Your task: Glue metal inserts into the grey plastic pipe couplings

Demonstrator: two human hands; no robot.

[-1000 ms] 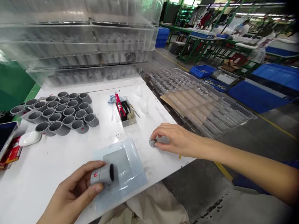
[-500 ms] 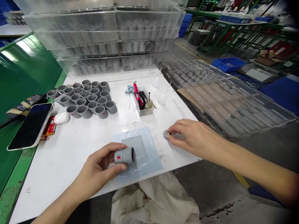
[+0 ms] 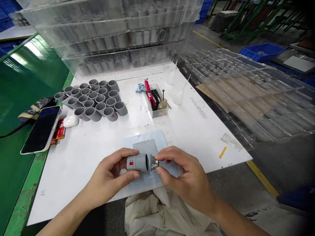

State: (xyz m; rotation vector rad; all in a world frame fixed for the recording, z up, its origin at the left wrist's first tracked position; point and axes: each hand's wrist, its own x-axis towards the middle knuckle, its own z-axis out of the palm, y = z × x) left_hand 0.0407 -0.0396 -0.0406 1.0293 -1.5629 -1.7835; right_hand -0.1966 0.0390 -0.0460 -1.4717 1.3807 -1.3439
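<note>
My left hand (image 3: 110,173) is closed around a grey cylindrical sleeve (image 3: 137,163) with a small red mark, held sideways with its open end facing right. Between the thumb and fingertips of my right hand (image 3: 183,173) is a small round metal part (image 3: 154,162) with prongs. The metal part is right at the mouth of the sleeve; whether they touch I cannot tell. Both are above a pale blue sheet (image 3: 130,142) with a grey rectangle (image 3: 145,145) on it, near the table's front edge.
Several grey sleeves (image 3: 92,114) stand at the left of the white table (image 3: 98,141). A small clear box (image 3: 159,113) holds a red-handled tool (image 3: 148,90). A phone (image 3: 40,129) lies at the left edge. Stacked clear trays (image 3: 98,65) rise behind; another divided tray (image 3: 246,85) is at right.
My right hand has brought the metal part leftward from the table's right side to the sleeve's mouth. My left hand keeps its hold on the sleeve. The camera view has shifted slightly.
</note>
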